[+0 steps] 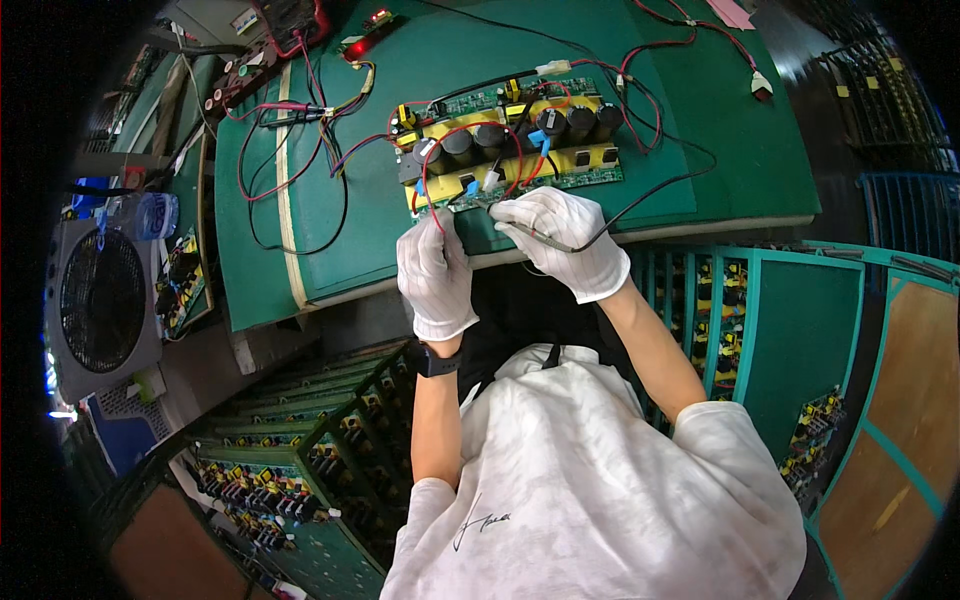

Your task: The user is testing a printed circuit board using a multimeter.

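A circuit board (590, 178) with large black capacitors, yellow parts and blue wire terminals lies near the front edge of the green bench. My left hand (434, 275), in a white striped glove, is closed at the board's near left edge. A red wire (424, 165) loops over the board and runs down into its fingers; their tips are partly hidden. My right hand (568, 240), also gloved, pinches a slim probe (546, 238) with a black cable trailing off right. Its tip points at the board's near edge, close to my left fingers. A white connector (491, 179) sits between the hands.
On the green bench (370, 255), tangled leads (325, 115) lie left of the board. A red-cased meter (292, 18) and a small board with a red light (366, 40) are behind. A fan (103, 298) stands at left. Racks of boards (290, 480) flank me below.
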Demonstrator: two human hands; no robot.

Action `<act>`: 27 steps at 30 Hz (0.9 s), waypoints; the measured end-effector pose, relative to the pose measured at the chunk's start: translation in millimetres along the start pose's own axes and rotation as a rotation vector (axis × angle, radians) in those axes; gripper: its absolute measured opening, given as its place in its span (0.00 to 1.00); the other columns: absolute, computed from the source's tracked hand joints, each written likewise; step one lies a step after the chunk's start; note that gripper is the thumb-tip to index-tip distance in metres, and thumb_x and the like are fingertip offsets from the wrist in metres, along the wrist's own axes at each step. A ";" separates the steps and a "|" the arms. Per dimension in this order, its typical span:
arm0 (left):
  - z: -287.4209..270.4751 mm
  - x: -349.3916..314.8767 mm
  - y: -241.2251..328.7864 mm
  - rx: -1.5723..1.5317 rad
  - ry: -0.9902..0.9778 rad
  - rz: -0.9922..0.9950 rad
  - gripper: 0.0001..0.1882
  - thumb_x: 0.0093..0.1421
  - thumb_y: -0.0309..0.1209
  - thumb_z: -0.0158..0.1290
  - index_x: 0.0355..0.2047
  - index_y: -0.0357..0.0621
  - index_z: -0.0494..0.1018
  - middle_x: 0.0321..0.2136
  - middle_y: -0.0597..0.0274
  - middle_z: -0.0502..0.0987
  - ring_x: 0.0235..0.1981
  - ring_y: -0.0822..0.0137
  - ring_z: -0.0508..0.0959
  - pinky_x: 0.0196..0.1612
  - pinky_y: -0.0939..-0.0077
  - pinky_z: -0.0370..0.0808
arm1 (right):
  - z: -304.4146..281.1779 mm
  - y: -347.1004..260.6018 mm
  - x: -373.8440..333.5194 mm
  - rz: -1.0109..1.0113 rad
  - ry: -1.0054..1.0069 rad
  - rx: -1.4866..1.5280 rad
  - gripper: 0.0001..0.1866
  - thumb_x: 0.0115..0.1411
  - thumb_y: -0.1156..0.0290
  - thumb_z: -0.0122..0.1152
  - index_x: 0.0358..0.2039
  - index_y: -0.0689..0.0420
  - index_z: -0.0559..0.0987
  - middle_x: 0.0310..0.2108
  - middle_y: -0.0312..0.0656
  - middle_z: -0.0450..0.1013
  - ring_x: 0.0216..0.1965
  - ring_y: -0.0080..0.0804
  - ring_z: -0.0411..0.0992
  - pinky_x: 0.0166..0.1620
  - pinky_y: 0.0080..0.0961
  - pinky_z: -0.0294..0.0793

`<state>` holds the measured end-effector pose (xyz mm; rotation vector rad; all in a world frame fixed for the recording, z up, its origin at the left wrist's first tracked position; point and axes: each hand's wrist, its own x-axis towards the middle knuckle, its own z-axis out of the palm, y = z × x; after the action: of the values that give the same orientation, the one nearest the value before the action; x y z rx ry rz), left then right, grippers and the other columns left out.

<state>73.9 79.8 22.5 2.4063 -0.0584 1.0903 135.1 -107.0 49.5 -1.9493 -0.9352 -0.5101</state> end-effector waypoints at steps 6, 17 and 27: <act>-12.6 12.8 2.3 0.039 -0.009 0.039 0.16 0.59 0.16 0.60 0.48 0.42 0.77 0.37 0.52 0.80 0.36 0.49 0.80 0.40 0.59 0.79 | -1.8 -7.3 10.4 -0.032 -0.026 -0.021 0.12 0.58 0.72 0.71 0.43 0.54 0.82 0.37 0.39 0.80 0.37 0.43 0.80 0.40 0.36 0.81; -10.4 -5.5 8.2 -0.041 -0.063 0.004 0.24 0.55 0.13 0.59 0.53 0.40 0.74 0.43 0.50 0.80 0.42 0.48 0.81 0.47 0.60 0.80 | -10.3 -20.6 9.3 -0.001 -0.025 -0.018 0.14 0.52 0.79 0.74 0.40 0.54 0.83 0.34 0.40 0.82 0.33 0.43 0.80 0.36 0.35 0.81; -9.5 1.5 10.5 -0.084 -0.033 -0.016 0.21 0.56 0.14 0.58 0.51 0.40 0.76 0.38 0.51 0.81 0.40 0.49 0.81 0.45 0.59 0.80 | -9.4 -20.4 5.5 0.048 -0.044 -0.056 0.14 0.52 0.81 0.73 0.39 0.55 0.84 0.32 0.43 0.81 0.32 0.44 0.81 0.36 0.35 0.81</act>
<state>65.9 75.2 33.2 2.3459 -0.0940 1.0212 122.8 -106.3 69.1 -2.0358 -0.9083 -0.4726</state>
